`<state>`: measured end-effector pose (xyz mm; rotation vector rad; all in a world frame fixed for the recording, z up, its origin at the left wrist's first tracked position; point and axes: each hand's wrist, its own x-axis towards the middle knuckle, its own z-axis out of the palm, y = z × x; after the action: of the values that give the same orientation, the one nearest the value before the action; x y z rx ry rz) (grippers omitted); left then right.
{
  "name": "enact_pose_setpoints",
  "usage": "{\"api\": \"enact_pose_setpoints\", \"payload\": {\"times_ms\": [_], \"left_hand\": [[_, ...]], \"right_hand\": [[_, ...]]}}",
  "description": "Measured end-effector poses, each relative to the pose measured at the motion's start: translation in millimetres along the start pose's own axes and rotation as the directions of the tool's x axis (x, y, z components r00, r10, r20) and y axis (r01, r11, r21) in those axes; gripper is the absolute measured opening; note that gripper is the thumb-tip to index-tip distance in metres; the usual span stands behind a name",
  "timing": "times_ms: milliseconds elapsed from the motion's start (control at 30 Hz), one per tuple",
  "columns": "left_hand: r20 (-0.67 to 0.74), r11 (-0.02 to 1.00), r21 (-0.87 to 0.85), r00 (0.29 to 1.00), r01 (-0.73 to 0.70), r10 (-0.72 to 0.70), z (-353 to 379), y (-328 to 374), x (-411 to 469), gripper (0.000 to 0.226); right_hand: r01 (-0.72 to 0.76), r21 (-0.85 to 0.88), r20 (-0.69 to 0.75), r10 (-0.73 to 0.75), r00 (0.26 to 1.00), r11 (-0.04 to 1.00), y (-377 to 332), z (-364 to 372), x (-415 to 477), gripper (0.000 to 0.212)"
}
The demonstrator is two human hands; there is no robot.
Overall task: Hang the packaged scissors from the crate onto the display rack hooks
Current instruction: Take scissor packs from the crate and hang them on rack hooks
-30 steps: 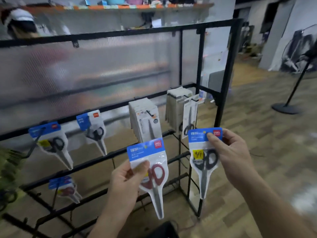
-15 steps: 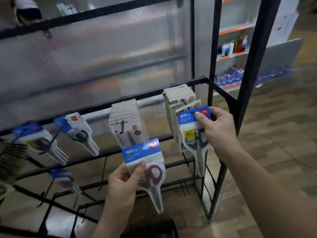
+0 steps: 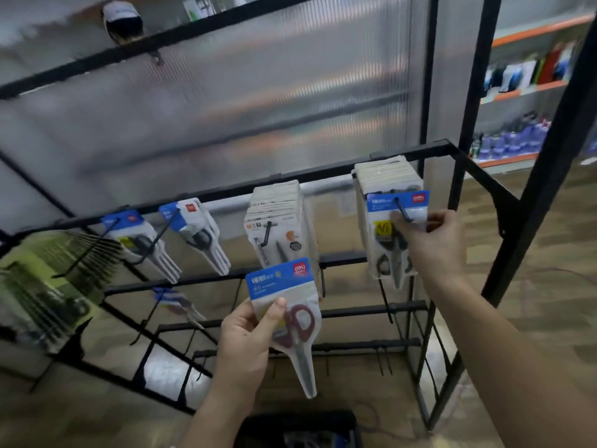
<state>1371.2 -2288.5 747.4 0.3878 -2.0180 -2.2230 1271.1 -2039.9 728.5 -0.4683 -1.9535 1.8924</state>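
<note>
Left hand [image 3: 245,337]: thumb and fingers pinch red pack [image 3: 284,318] low on its card. Blades hang below the fingers, crate [image 3: 297,426] under the wrist.

Right hand [image 3: 433,244]: fingertips seem to pinch black pack [image 3: 395,221], threaded on hook [image 3: 403,211] just above them.

Risk: if released near the hook's tip, the pack could slide off.

Count: two packs in hand; four loaded hooks on the rack [image 3: 536,189] upper row; one lone pack below.
</note>
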Motion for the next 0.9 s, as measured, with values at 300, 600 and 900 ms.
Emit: {"api": "enact_pose_setpoints", "payload": {"times_ms": [300, 600, 900], "left_hand": [[-0.113, 0.997, 0.061, 0.993, 0.049, -0.041, -78, -15, 3, 0.013], [-0.029, 0.984, 0.074, 0.986, 0.164, -0.162, -143, -27, 29, 0.010], [0.236, 0.987, 0.039, 0.958, 0.155, -0.160, -120, -29, 34, 0.012]], "right_hand": [[0.254, -0.097, -0.043, -0.259, 0.965, 0.962, 24, 39, -78, 0.023], [0.119, -0.179, -0.218, -0.158, 0.963, 0.977, 1, 39, -28, 0.064], [0.203, -0.293, -0.307, -0.293, 0.905, 0.934, -4, 19, -61, 0.015]]}}
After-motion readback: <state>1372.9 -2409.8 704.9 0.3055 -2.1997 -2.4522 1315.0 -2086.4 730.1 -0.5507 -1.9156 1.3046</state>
